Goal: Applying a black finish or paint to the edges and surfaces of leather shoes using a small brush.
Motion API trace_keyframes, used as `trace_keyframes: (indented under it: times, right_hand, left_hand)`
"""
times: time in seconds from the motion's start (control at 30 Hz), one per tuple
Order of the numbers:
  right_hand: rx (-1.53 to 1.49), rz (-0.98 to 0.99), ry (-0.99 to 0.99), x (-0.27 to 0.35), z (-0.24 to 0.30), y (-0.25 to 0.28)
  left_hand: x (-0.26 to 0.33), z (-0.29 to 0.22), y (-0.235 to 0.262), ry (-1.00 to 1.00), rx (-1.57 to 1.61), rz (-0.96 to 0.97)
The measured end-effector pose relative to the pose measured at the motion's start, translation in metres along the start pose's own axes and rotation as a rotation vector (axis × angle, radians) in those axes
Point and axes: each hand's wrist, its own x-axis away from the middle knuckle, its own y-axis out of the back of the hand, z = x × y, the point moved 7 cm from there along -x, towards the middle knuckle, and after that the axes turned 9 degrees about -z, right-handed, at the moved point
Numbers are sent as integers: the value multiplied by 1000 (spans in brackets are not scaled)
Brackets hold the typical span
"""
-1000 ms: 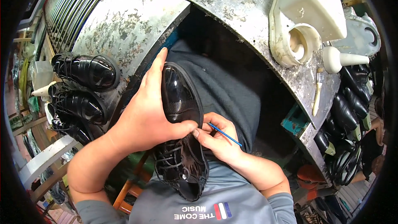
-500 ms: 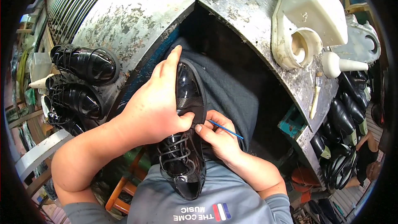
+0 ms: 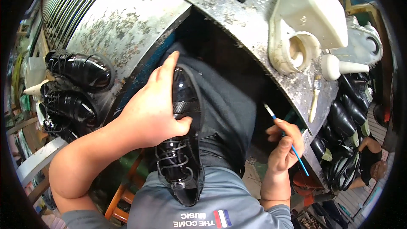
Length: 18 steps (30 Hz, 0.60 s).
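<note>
A glossy black lace-up shoe [image 3: 186, 108] lies across my lap, its toe pointing away from me and its heel against my shirt. My left hand [image 3: 154, 110] is closed around its left side. The thumb presses on the shoe just below the textured band, and the fingers reach along toward the toe. To the right, apart from the shoe, my right hand [image 3: 286, 146] grips a thin blue paintbrush [image 3: 300, 161]. The brush's pale tip points up and away from me, over the dark gap beside the bench.
More black lace-up shoes [image 3: 80, 70] stand on the left. The worn metal bench [image 3: 237, 29] carries a white container [image 3: 311, 12], a white nozzle bottle [image 3: 335, 68] and a pale-handled brush [image 3: 315, 99]. Several black shoes [image 3: 341, 121] are piled at right, near another person [image 3: 375, 163].
My right hand has left the shoe's right edge and moved right with the paintbrush, whose tip now shows. My left hand still grips the shoe. The whole view has shifted slightly.
</note>
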Motion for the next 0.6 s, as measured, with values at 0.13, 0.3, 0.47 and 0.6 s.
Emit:
trace_keyframes:
  times: [0.13, 0.3, 0.47, 0.6]
  right_hand:
    - [56, -226, 51, -27, 10, 32]
    - [230, -245, 20, -65, 0, 38]
    - [226, -191, -21, -91, -22, 33]
    - [237, -180, -36, -98, -26, 26]
  left_hand:
    - [1, 5, 0, 140, 55, 39]
    - [3, 1, -1, 90, 27, 51]
    - [4, 3, -1, 38, 13, 11]
    - [4, 3, 0, 80, 31, 40]
